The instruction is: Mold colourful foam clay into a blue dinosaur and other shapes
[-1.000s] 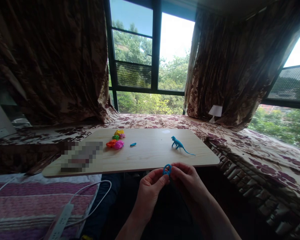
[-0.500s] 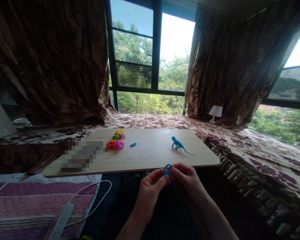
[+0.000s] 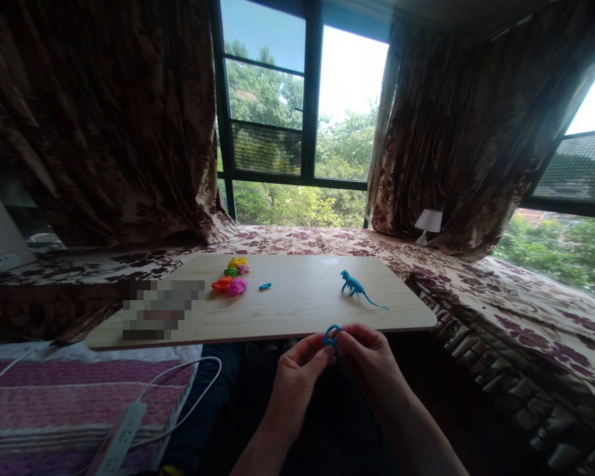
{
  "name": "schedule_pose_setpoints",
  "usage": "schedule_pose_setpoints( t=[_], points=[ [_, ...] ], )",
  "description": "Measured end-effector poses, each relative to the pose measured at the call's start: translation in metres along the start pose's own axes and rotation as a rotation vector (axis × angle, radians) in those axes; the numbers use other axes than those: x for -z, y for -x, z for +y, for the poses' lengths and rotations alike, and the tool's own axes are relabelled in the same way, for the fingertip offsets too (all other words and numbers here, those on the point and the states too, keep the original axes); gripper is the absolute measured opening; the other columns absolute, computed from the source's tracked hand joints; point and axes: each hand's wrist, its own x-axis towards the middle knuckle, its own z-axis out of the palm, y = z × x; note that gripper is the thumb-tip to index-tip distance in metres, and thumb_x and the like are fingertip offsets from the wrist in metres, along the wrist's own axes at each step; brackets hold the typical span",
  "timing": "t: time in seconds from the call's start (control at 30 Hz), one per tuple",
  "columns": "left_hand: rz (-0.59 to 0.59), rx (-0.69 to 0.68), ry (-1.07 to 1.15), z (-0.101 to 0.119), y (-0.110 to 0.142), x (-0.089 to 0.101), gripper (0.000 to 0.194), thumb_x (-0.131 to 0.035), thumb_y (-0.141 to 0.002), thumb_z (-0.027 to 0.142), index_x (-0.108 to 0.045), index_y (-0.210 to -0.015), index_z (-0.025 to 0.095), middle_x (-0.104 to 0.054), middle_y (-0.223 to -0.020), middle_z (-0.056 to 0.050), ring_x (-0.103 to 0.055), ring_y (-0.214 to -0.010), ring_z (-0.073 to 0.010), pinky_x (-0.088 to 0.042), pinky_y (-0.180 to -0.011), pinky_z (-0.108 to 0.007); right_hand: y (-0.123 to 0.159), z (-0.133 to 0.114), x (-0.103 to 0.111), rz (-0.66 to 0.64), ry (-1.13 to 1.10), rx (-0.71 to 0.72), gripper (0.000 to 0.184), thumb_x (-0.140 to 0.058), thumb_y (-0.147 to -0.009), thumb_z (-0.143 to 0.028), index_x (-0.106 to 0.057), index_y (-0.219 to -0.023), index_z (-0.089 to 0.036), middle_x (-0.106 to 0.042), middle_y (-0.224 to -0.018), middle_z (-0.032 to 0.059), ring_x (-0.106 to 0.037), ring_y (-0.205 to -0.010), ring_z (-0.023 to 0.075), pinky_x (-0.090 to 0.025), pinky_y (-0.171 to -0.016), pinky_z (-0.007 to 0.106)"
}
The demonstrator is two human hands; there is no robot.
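Between my two hands is a small blue looped piece (image 3: 332,332), bent into a ring, in front of the table's near edge. My left hand (image 3: 302,370) pinches its left side with thumb and fingertips. On the other side, my right hand (image 3: 369,354) grips it between thumb and forefinger. A blue four-legged figure with a long thin tail (image 3: 353,284) stands on the table beyond my right hand. Farther left lies a small blue strip (image 3: 264,286). Beside it are orange (image 3: 222,284), magenta (image 3: 237,286), green (image 3: 231,272) and yellow (image 3: 238,262) clumps.
The pale wooden table (image 3: 297,311) has a pixelated patch (image 3: 163,309) at its left end. A power strip (image 3: 121,439) with a white cable lies on the striped bedding (image 3: 69,396) at lower left. A small lamp (image 3: 429,221) stands on the patterned window ledge.
Both hands hold the blue looped piece in nearly the same place. The view has shifted very slightly; the things on the table have stayed put.
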Motion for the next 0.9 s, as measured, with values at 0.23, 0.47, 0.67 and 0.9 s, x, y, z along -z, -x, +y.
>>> schedule_pose_setpoints(
  t=[0.23, 0.47, 0.67, 0.9],
  points=[
    [0.03, 0.015, 0.024, -0.002, -0.001, 0.001, 0.027, -0.071, -0.067, 0.028, -0.07, -0.091, 0.015, -0.07, -0.092, -0.007, -0.063, -0.085, -0.0182, -0.049, -0.08, -0.027, -0.001, 0.004, 0.0, 0.017, 0.01, 0.007, 0.021, -0.066, -0.074, -0.036, -0.067, -0.083, -0.017, -0.063, -0.072, 0.0029, -0.056, -0.069, 0.0153, -0.044, -0.063, 0.027],
    [0.075, 0.053, 0.078, -0.004, -0.004, 0.003, 0.027, -0.072, -0.066, 0.027, -0.07, -0.089, 0.013, -0.07, -0.084, -0.006, -0.063, -0.075, -0.0152, -0.051, -0.076, -0.027, -0.001, -0.006, 0.004, 0.025, 0.109, 0.024, 0.029, -0.056, -0.081, -0.042, -0.068, -0.089, -0.018, -0.063, -0.077, 0.0033, -0.053, -0.068, 0.0136, -0.041, -0.06, 0.025],
    [0.059, 0.065, 0.047, -0.006, -0.003, 0.004, 0.024, -0.072, -0.067, 0.026, -0.07, -0.087, 0.013, -0.07, -0.085, -0.006, -0.062, -0.077, -0.015, -0.05, -0.076, -0.027, -0.004, 0.0, 0.002, 0.023, 0.107, 0.012, 0.021, -0.062, -0.076, -0.04, -0.064, -0.077, -0.018, -0.054, -0.063, -0.0017, -0.045, -0.055, 0.0096, -0.035, -0.051, 0.022],
    [-0.005, 0.111, 0.073, -0.001, 0.0, 0.003, 0.027, -0.071, -0.067, 0.029, -0.07, -0.089, 0.013, -0.07, -0.085, -0.008, -0.062, -0.078, -0.0169, -0.05, -0.077, -0.029, 0.001, -0.012, 0.003, -0.054, 0.061, -0.024, 0.033, -0.051, -0.083, -0.044, -0.066, -0.077, -0.015, -0.057, -0.071, 0.0031, -0.05, -0.065, 0.0129, -0.039, -0.059, 0.024]
  ],
)
